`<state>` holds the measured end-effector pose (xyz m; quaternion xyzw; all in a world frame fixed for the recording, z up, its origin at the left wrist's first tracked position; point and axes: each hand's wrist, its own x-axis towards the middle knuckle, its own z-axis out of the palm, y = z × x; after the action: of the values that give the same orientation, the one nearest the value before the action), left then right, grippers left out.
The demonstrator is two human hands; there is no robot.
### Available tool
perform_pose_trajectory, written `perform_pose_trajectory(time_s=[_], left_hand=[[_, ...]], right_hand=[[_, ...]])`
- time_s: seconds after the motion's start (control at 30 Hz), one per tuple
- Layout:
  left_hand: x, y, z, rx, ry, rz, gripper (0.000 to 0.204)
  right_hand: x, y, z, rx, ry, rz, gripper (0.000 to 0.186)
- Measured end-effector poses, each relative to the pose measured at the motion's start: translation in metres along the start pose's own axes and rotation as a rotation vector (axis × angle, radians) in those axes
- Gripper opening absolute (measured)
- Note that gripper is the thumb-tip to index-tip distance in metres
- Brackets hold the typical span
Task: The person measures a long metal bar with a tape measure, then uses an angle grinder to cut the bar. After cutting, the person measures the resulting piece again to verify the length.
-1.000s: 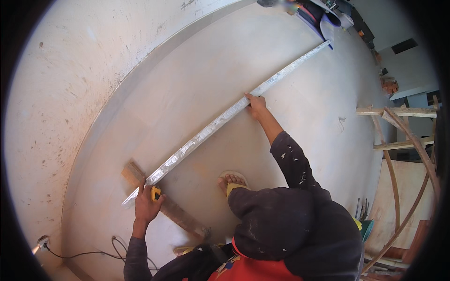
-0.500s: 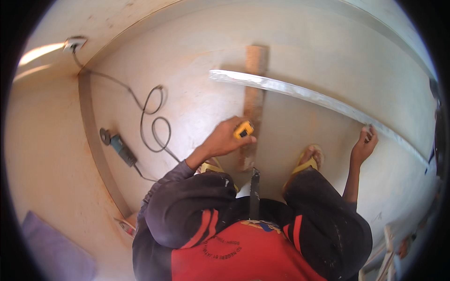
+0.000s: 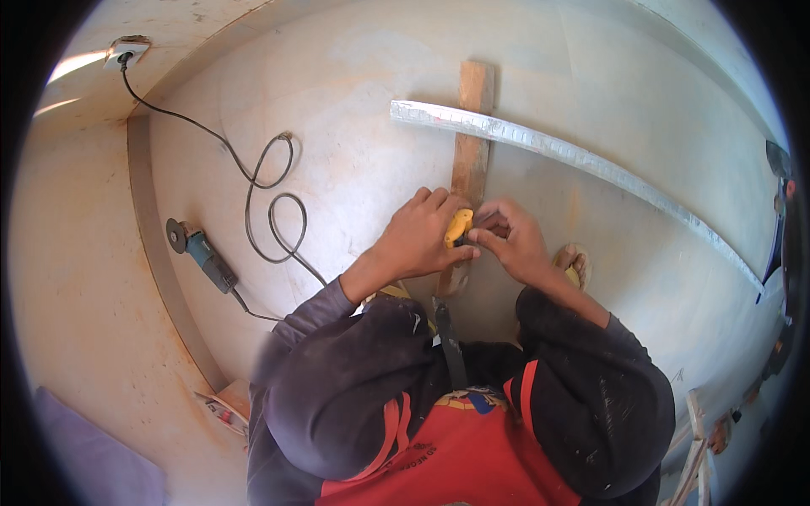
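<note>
Wrapped around a yellow tape measure (image 3: 458,226), my left hand (image 3: 412,234) is above the near part of a wooden plank (image 3: 472,169). Close against the tape measure's right side, my right hand (image 3: 519,244) has its thumb and fingers pinched together. Whatever lies between those fingertips is too small to make out. Beyond both hands, a long silvery metal profile (image 3: 557,153) rests across the plank. Its left end sticks out past the wood, and its other end reaches toward the far right.
An angle grinder (image 3: 211,263) lies on the floor at left. Its looped black cable (image 3: 251,228) leads to a wall socket (image 3: 126,55). A dark flat strip (image 3: 450,346) juts out at my waist. Wooden sticks (image 3: 699,447) are at lower right, purple cloth (image 3: 93,451) at lower left.
My right hand has left the metal profile and come over to the tape measure in my left hand. The left hand still holds the tape measure, now turned.
</note>
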<state>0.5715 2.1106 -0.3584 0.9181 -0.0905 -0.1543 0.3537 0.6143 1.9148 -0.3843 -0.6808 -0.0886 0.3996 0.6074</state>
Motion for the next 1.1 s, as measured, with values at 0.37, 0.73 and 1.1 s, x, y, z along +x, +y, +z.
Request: perform_pose_trajectory(time_s=[0.37, 0.73, 1.1], left_hand=[[-0.003, 0.006, -0.007, -0.04, -0.099, -0.025, 0.062], [-0.043, -0.064, -0.056, 0.229, -0.282, -0.208, 0.04], [-0.02, -0.143, -0.158, 0.443, -0.325, -0.368, 0.026]], right_hand=[[0.003, 0.008, -0.005, 0.02, -0.084, -0.064, 0.021], [-0.043, 0.019, -0.114, 0.036, 0.155, 0.041, 0.021], [-0.15, 0.1, -0.303, 0.4, 0.986, 0.018, 0.03]])
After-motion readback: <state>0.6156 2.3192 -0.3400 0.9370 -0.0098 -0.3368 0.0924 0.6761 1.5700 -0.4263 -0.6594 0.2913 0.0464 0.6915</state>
